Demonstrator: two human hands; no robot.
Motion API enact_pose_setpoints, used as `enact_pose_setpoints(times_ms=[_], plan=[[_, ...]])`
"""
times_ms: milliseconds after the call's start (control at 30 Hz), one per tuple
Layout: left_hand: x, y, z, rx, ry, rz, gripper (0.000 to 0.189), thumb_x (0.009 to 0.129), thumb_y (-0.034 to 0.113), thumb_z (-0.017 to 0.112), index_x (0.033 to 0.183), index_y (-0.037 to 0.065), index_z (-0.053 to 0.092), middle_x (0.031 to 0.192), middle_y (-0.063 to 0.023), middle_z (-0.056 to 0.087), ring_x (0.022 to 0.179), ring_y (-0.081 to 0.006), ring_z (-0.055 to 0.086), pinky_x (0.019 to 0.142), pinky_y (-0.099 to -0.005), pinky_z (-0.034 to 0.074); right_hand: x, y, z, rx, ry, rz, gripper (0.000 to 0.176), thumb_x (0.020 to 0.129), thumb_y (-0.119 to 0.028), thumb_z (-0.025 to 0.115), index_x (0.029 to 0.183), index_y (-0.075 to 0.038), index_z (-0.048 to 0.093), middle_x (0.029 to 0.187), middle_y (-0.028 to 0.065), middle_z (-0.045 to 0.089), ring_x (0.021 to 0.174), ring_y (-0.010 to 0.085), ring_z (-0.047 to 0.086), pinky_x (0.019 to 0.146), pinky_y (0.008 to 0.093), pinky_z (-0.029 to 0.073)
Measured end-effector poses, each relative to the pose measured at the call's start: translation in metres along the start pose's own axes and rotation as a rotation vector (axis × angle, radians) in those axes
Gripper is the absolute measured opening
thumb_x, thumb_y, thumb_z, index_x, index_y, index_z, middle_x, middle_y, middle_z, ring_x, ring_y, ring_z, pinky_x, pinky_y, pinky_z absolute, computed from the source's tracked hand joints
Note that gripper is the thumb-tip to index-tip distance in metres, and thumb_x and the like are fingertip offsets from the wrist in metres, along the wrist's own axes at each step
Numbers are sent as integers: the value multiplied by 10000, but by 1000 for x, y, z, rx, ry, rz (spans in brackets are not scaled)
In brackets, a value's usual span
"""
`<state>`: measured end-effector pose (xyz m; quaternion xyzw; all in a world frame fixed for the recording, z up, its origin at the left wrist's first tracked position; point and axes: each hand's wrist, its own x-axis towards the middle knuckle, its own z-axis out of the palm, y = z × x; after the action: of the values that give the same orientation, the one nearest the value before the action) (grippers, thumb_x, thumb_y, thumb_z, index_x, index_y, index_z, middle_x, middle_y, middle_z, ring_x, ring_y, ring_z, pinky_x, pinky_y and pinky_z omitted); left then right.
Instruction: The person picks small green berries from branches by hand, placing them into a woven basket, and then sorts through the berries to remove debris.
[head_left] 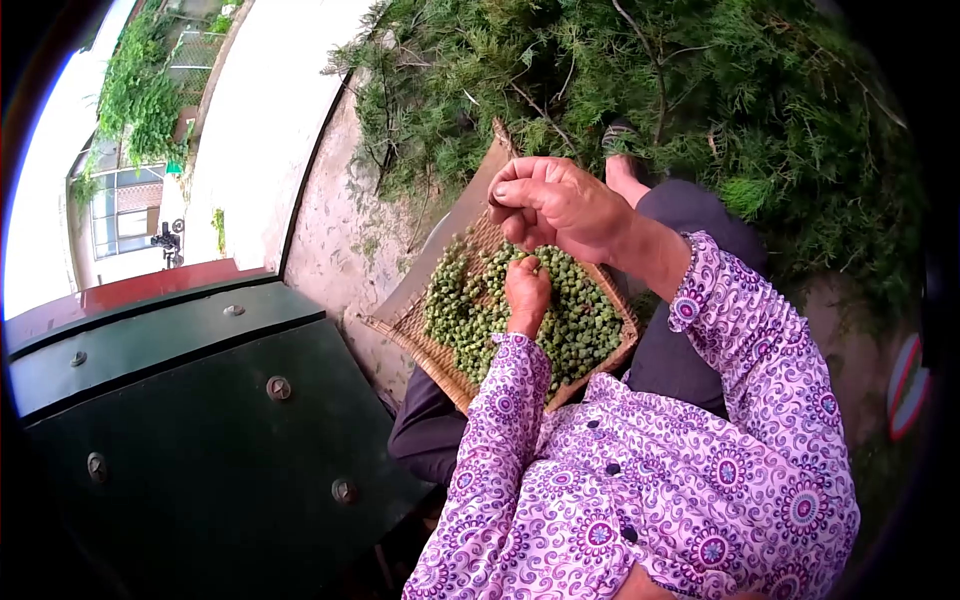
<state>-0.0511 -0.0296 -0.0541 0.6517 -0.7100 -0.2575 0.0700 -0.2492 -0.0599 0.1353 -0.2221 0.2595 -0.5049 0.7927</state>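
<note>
A woven wicker tray (400,340) rests across the lap, holding a heap of small green cones (590,325). My left hand (528,290) is closed low over the heap, its fingers curled, with green cones right at the fingertips. Higher up, above the tray's far side, my right hand (565,205) is pinched, thumb against the bent fingers. What it grips is too small to make out. Both forearms are in purple patterned sleeves (505,420).
Leafy green conifer branches (640,80) lie piled beyond the tray and to the right. A dark green panel with metal studs (200,450) stands close on the left. Concrete ground (335,230) shows between them. One foot (625,180) is beside the branches.
</note>
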Motion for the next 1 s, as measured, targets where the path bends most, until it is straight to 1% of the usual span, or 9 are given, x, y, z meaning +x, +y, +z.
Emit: enact_pose_setpoints(times_ms=[133,267,333,400,600,733,767,900,1000], plan=[[5,-7,13,-132,37,37,238,741,147,606,968,74,598,962,-140,571,878,-303,565,745,-363,453,-2,1,5,-83,-34,9,172,889,-205,541,938,-41,554,794,25,605,639,70,586,548,205,484],[10,-15,19,-225,-53,-93,302,746,158,598,1036,83,556,899,-148,595,846,-321,580,729,-381,453,-1,4,6,-302,-37,-48,239,877,-259,554,881,-21,561,751,37,601,609,91,592,524,216,489],[9,-11,16,-150,-50,-98,288,748,168,596,1020,80,562,917,-157,602,871,-323,583,740,-398,453,0,7,6,-324,-47,-52,239,877,-259,555,875,-21,564,747,36,604,610,89,594,526,214,487],[6,-10,13,-34,17,-12,191,747,154,620,885,22,617,858,-167,626,776,-303,602,700,-374,457,-1,9,7,-344,-59,-57,239,877,-260,555,869,-21,566,743,35,606,611,88,596,527,212,486],[-16,-37,-9,7,47,-14,135,752,116,581,854,44,635,842,-170,581,792,-331,571,730,-414,455,-2,12,12,-440,-81,-33,207,875,-235,564,884,-28,575,768,30,611,617,69,583,525,206,472],[-12,-26,-17,-189,85,23,105,743,81,575,816,51,646,860,-159,584,820,-314,577,733,-404,459,0,14,15,-461,-81,-39,254,875,-272,563,865,-19,575,734,34,610,629,88,599,541,218,494],[-8,-21,-20,-128,4,108,215,755,115,571,962,82,619,905,-163,579,835,-319,576,741,-393,462,0,15,15,-436,-100,-44,241,866,-267,576,867,-26,578,749,26,609,625,75,590,532,208,482],[10,-14,-4,-48,-150,79,383,831,239,518,1194,132,458,1033,-182,543,946,-355,536,769,-404,443,-2,12,19,-414,-117,-65,229,858,-260,586,876,-32,579,768,15,607,624,54,577,524,188,472],[15,-11,3,-241,-152,-138,330,855,259,487,1156,126,478,1037,-186,539,980,-362,517,779,-413,434,-1,9,19,-398,-114,-68,238,862,-264,582,889,-28,575,770,15,607,626,53,576,524,187,472]])
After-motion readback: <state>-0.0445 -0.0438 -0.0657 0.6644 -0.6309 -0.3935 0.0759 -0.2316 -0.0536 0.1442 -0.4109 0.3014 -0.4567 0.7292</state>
